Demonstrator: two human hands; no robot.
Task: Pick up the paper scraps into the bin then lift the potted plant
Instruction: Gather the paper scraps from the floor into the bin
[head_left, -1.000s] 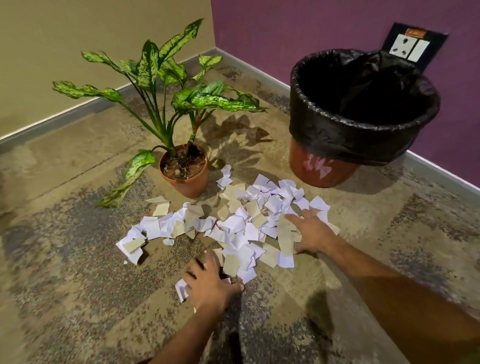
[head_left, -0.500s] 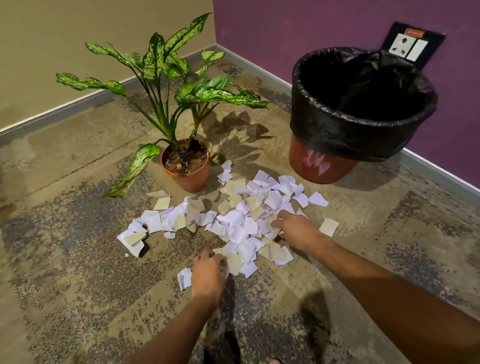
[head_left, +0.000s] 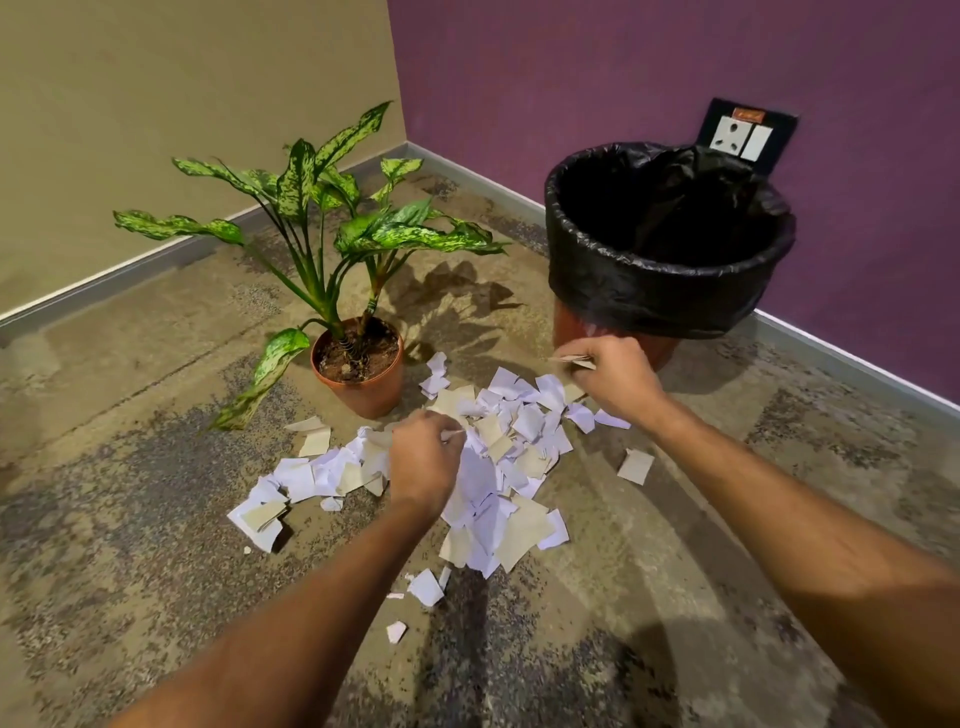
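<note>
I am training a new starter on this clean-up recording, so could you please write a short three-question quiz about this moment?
1. True or false: the bin is lined with a black bag.
2. Which hand holds paper scraps lifted nearest the bin: the left hand or the right hand?
3. Where does the potted plant stand relative to the pile of paper scraps: A) left of it, B) right of it, C) inside the bin?

Key: 1 true; 2 right hand; 3 A.
</note>
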